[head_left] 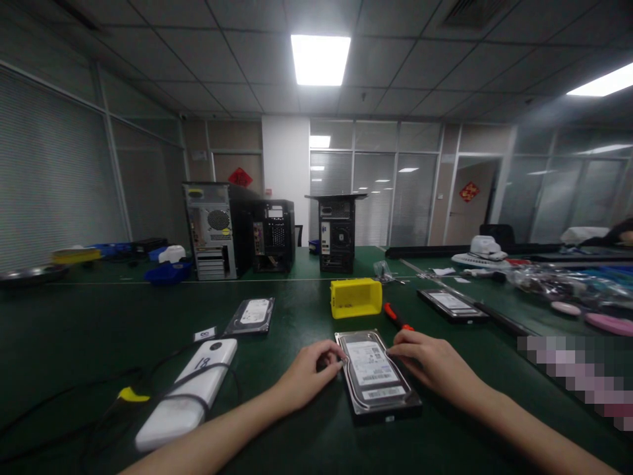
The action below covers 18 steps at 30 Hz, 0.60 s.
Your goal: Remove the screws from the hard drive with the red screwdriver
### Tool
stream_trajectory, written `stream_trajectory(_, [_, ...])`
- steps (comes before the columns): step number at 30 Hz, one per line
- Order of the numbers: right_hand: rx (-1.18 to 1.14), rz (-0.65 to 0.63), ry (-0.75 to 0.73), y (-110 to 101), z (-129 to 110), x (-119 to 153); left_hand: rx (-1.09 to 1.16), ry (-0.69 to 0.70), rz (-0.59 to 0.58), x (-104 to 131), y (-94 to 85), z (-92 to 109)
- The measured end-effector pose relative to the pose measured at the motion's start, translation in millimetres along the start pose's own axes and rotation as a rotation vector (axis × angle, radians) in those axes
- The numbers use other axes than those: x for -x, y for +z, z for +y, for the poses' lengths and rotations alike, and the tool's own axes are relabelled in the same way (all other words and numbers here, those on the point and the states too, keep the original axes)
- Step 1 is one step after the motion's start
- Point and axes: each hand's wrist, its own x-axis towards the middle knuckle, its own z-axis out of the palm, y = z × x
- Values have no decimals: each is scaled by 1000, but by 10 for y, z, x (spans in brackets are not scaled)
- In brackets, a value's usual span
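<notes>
A hard drive (370,376) with a white label lies label side up on the green table, in front of me. My left hand (314,366) is at its left edge, thumb and forefinger brought together against the rim. At the opposite edge, my right hand (428,356) has its fingers closed on the rim in the same way. Whether a small part sits between the fingertips is too small to tell. Just behind the drive stands a yellow plastic bin (356,298) on its side, with tiny bits inside. A red-and-black screwdriver handle (397,316) lies beyond my right fingers.
Other hard drives lie at left (252,315) and right (452,305). A white power strip (190,392) with a black cord rests at my left. Computer cases (217,231) stand at the back. Bagged parts (558,290) and a pixelated patch are at right.
</notes>
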Motion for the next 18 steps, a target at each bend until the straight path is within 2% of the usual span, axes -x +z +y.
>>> stream_trajectory(10, [23, 24, 9, -14, -11, 9, -1, 4, -2, -6, 9, -43])
stream_trajectory(18, [38, -4, -3, -26, -11, 25, 1, -6, -1, -6, 9, -20])
